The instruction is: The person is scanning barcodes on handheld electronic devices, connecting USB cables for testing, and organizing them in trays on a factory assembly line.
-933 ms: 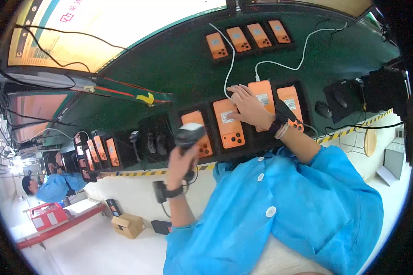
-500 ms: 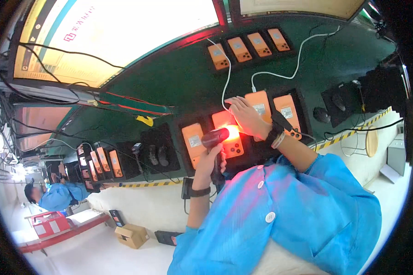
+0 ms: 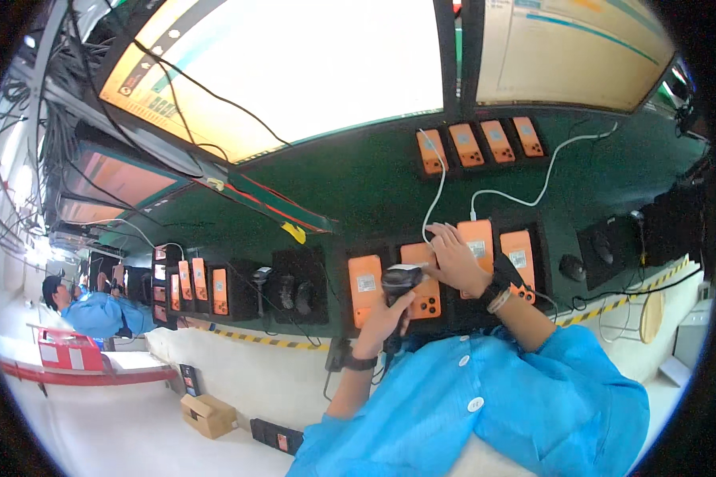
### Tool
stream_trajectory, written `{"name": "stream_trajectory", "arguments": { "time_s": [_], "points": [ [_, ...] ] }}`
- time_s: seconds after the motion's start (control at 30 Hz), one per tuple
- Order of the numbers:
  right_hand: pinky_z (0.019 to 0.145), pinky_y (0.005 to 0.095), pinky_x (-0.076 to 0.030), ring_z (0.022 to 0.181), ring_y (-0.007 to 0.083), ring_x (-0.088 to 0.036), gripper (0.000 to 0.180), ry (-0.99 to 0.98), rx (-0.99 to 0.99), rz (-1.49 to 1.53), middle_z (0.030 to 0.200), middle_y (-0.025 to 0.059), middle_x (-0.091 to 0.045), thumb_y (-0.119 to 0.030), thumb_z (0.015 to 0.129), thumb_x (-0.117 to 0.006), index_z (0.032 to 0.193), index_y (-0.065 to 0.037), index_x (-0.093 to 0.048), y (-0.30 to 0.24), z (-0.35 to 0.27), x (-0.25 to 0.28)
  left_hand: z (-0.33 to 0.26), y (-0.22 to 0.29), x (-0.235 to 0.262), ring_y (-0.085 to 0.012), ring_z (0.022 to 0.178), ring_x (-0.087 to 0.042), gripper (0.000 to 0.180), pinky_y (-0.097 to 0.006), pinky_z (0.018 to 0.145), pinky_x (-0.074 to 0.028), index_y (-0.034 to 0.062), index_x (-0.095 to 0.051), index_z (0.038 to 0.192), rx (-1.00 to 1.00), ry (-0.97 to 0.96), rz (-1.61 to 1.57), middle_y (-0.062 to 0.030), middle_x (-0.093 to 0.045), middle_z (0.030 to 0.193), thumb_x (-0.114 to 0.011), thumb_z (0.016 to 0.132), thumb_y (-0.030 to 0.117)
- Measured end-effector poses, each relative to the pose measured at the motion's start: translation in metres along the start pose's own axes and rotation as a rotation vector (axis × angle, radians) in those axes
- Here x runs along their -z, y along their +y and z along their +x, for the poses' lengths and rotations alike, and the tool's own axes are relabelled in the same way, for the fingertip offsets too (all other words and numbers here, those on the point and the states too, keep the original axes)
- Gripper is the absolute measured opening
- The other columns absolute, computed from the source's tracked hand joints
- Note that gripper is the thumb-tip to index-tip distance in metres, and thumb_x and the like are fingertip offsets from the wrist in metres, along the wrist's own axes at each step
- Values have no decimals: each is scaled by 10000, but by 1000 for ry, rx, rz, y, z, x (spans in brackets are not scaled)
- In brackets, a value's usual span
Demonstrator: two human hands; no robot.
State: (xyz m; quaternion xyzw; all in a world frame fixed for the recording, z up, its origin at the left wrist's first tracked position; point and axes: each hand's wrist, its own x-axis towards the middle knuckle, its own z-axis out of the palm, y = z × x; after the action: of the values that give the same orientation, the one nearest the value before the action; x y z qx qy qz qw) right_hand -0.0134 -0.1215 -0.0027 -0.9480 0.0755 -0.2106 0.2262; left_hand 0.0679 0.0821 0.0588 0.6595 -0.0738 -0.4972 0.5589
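My left hand (image 3: pixel 383 322) is closed round the handle of a dark handheld barcode scanner (image 3: pixel 401 277). The scanner's head is over the left part of an orange smartphone (image 3: pixel 422 254) with a white label and a camera block at its lower corner. My right hand (image 3: pixel 461 262) lies across the upper right of that phone, fingers stretched out. Its fingertips are by the lower end of a white cable (image 3: pixel 435 199); whether they touch the cable cannot be made out. To the left lies another orange smartphone (image 3: pixel 365 288). Right of it are a cabled orange smartphone (image 3: pixel 475 234) and one more orange smartphone (image 3: pixel 518 253).
Several orange phones (image 3: pixel 465 145) lie in a row below two monitors (image 3: pixel 326 63). A computer mouse (image 3: pixel 573 267) sits at the right. Yellow-black tape (image 3: pixel 270 339) marks the table edge. Another person (image 3: pixel 107 314) in blue is at the far left. A cardboard box (image 3: pixel 208 415) stands below.
The scanner's bright red light on the phone has gone out. The view has shifted, so the bench appears lower and farther right. Both hands keep nearly the same places over the phones.
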Motion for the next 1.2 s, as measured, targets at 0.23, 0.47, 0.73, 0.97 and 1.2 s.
{"name": "stream_trajectory", "arguments": {
  "time_s": [0.23,0.47,0.73,0.97,1.2],
  "points": [
    [1044,447,-388,1233,404,-434,554,-102,-11,141,1279,250,-461,-158,767,-716,1198,76,-458,-25,-13,-7,38,10,97,-429,934,-649,437,-460,707,-520,-39,-567,1072,-402,772,730,-284,-661,951,-673,872,335],
    [1002,456,-402,1151,402,-474,470,-185,-84,111,1197,246,-487,-148,803,-636,1177,83,-471,-33,0,4,114,-70,194,-404,1192,-547,633,-439,964,-432,-24,-523,1264,-84,400,552,-301,-596,1202,-629,851,444],
    [787,432,-432,933,358,-507,198,-144,134,-29,1011,198,-508,-128,824,-569,954,19,-551,-13,6,-12,153,-163,211,-193,1048,-560,389,-354,859,-452,-10,-555,1247,148,175,-115,-116,-622,1155,-395,1024,265],
    [874,341,-441,1005,205,-549,219,-252,-224,881,1023,80,-561,-214,958,-553,1009,-12,-619,2,23,39,119,-49,163,-219,1231,-486,428,-321,1052,-365,-25,-458,1350,-153,419,299,-148,-545,1286,-501,996,211],
    [801,309,-485,907,193,-629,266,-249,-377,1070,975,105,-663,-237,932,-631,1064,-19,-710,-41,24,69,4,14,28,-191,1105,-567,461,-318,958,-453,-1,-467,1326,-493,-22,289,-101,-580,1206,-627,899,70]
  ]
}}
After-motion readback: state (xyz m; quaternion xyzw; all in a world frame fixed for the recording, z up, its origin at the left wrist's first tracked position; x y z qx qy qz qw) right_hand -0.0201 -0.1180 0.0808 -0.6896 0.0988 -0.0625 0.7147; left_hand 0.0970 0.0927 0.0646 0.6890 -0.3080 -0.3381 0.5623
